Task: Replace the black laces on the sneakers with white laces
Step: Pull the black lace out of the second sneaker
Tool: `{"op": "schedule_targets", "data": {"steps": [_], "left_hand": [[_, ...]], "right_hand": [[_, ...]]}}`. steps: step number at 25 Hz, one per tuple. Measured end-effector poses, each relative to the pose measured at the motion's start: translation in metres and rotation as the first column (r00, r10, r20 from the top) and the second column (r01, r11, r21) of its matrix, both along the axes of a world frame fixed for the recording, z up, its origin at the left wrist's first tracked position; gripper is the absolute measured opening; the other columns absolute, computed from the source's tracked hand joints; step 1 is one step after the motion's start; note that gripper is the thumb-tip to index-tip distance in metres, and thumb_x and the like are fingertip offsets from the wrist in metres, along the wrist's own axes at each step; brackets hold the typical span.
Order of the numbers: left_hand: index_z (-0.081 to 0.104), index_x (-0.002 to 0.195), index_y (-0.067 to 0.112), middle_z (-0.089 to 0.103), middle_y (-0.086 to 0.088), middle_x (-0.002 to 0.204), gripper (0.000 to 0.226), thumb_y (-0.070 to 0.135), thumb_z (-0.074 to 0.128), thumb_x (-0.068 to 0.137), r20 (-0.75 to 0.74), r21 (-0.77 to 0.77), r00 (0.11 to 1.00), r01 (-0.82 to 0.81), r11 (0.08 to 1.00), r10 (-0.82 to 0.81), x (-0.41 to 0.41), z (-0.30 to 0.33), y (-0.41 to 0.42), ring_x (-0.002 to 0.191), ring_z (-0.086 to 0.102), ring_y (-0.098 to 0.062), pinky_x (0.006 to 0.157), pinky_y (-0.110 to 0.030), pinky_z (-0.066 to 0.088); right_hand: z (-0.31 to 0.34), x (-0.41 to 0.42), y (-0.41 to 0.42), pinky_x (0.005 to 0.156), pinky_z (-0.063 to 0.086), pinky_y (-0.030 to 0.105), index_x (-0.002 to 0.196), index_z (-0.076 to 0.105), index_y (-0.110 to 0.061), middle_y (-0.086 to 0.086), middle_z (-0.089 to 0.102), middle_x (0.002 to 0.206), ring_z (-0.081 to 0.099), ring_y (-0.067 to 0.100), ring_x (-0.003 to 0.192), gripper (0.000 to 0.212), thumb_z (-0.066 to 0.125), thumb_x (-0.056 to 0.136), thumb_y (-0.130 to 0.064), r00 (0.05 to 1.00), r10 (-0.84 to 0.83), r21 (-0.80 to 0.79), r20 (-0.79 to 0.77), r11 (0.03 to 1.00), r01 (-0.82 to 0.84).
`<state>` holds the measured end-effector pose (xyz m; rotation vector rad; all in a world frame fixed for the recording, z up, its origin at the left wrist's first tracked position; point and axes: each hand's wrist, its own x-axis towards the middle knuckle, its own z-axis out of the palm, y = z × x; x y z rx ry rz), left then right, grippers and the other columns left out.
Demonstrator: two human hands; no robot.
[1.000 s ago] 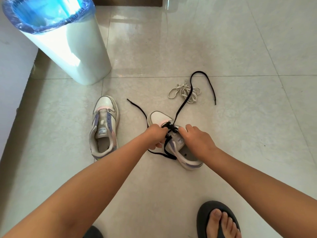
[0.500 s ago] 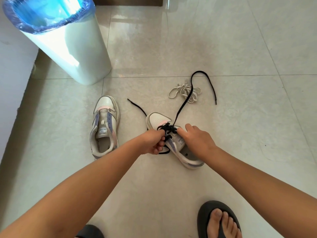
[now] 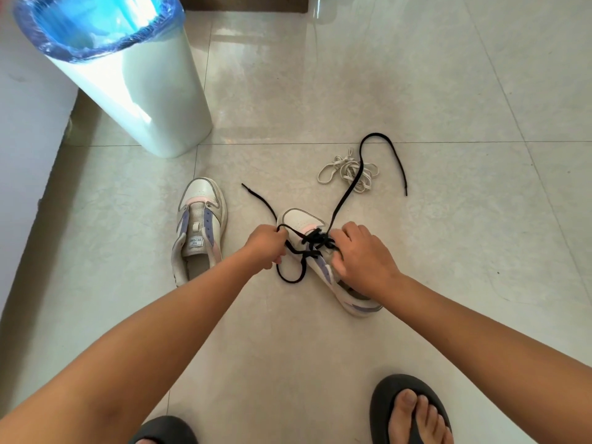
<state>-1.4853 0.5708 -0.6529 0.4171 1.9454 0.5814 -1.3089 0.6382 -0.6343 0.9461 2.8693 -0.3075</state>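
Observation:
Two white sneakers with purple and pink trim lie on the tiled floor. The left sneaker point(image 3: 198, 229) has no lace. The right sneaker point(image 3: 301, 221) still carries a black lace point(image 3: 347, 190), loose, with long ends trailing on the floor. My left hand point(image 3: 266, 246) grips a loop of that lace just left of the shoe. My right hand point(image 3: 362, 257) holds the right sneaker at its tongue and collar, hiding much of its upper. A bundle of white laces point(image 3: 347, 169) lies on the floor beyond the shoe, crossed by one black lace end.
A white bin point(image 3: 144, 100) with a blue liner stands at the back left, next to a white wall point(image 3: 22, 129). My feet in dark sandals point(image 3: 410, 408) are at the bottom edge.
My left hand has moved left and away from the shoe, drawing a loop of black lace out sideways. My right hand has stayed on the shoe.

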Motion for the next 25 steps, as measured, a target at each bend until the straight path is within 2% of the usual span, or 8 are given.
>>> {"op": "schedule_targets", "data": {"steps": [7,10,13,15,16,17,20,25], "left_hand": [[0.049,0.066,0.01,0.057,-0.005,0.065,0.026,0.015,0.041,0.09,-0.08,0.066,0.996,0.047,0.997,-0.042,-0.012,0.008,0.005,0.052,0.052,-0.018,0.045,-0.021,0.031],[0.048,0.065,0.01,0.057,-0.005,0.065,0.026,0.015,0.041,0.09,-0.108,0.069,0.991,0.082,0.994,-0.075,-0.012,0.006,0.002,0.052,0.053,-0.018,0.043,-0.02,0.03],[0.058,0.075,0.006,0.057,-0.002,0.065,0.026,0.018,0.041,0.091,-0.121,0.043,0.986,0.121,0.992,-0.116,-0.01,0.004,0.0,0.052,0.053,-0.017,0.042,-0.02,0.03],[0.06,0.08,0.005,0.058,-0.002,0.066,0.025,0.018,0.042,0.092,-0.137,0.03,0.983,0.126,0.992,-0.121,-0.012,0.006,0.0,0.052,0.054,-0.016,0.043,-0.02,0.031],[0.059,0.08,0.005,0.058,-0.002,0.067,0.025,0.018,0.042,0.092,-0.143,0.022,0.982,0.125,0.992,-0.12,-0.013,0.007,-0.001,0.053,0.055,-0.016,0.044,-0.021,0.032],[0.058,0.08,0.006,0.058,-0.002,0.067,0.024,0.019,0.042,0.092,-0.133,0.014,0.985,0.115,0.993,-0.112,-0.013,0.007,-0.002,0.053,0.055,-0.016,0.045,-0.021,0.033],[0.057,0.078,0.01,0.059,-0.002,0.07,0.021,0.021,0.046,0.092,0.085,0.023,0.995,-0.048,0.999,0.046,-0.009,0.009,-0.003,0.058,0.057,-0.014,0.052,-0.022,0.039],[0.051,0.075,0.013,0.066,-0.005,0.066,0.024,0.013,0.039,0.096,0.633,0.12,0.71,-0.483,0.867,0.308,-0.001,0.01,-0.002,0.073,0.067,-0.019,0.077,-0.031,0.052]], "right_hand": [[-0.001,-0.039,-0.008,0.076,0.028,0.032,0.111,0.055,-0.009,0.007,0.051,0.115,0.043,0.027,0.109,0.024,0.044,0.092,-0.017,0.97,0.195,-0.026,0.146,0.981,-0.193],[0.005,-0.032,-0.009,0.074,0.034,0.027,0.088,0.056,-0.013,0.0,0.053,0.091,0.047,0.018,0.088,0.011,0.055,0.09,-0.023,0.967,-0.184,-0.421,-0.176,0.902,0.095],[0.025,-0.026,0.009,0.066,0.042,0.023,0.072,0.058,-0.015,-0.006,0.058,0.068,0.051,0.009,0.068,0.016,0.057,0.087,-0.018,0.484,-0.841,-0.893,-0.241,0.388,0.228],[0.043,-0.014,0.042,0.065,0.04,0.027,0.066,0.055,-0.019,-0.008,0.058,0.059,0.049,0.007,0.061,0.021,0.053,0.087,-0.018,0.052,-0.987,-0.975,-0.151,0.157,0.155],[0.047,-0.005,0.059,0.066,0.039,0.028,0.068,0.054,-0.019,-0.008,0.057,0.06,0.048,0.007,0.061,0.021,0.052,0.088,-0.022,-0.029,-0.992,-0.978,-0.125,0.118,0.171],[0.049,0.005,0.072,0.069,0.038,0.029,0.073,0.054,-0.019,-0.005,0.056,0.067,0.047,0.008,0.064,0.019,0.052,0.089,-0.027,0.053,-0.99,-0.949,-0.129,0.139,0.282],[0.03,0.021,0.064,0.071,0.041,0.03,0.102,0.06,-0.011,0.005,0.058,0.09,0.055,0.017,0.08,0.03,0.051,0.093,-0.038,0.627,-0.779,-0.656,0.008,0.469,0.591],[0.004,0.018,0.008,0.091,0.043,0.037,0.134,0.038,-0.014,0.006,0.046,0.126,0.045,0.025,0.114,0.058,0.06,0.087,-0.039,0.944,-0.294,-0.438,0.15,0.836,0.33]]}}
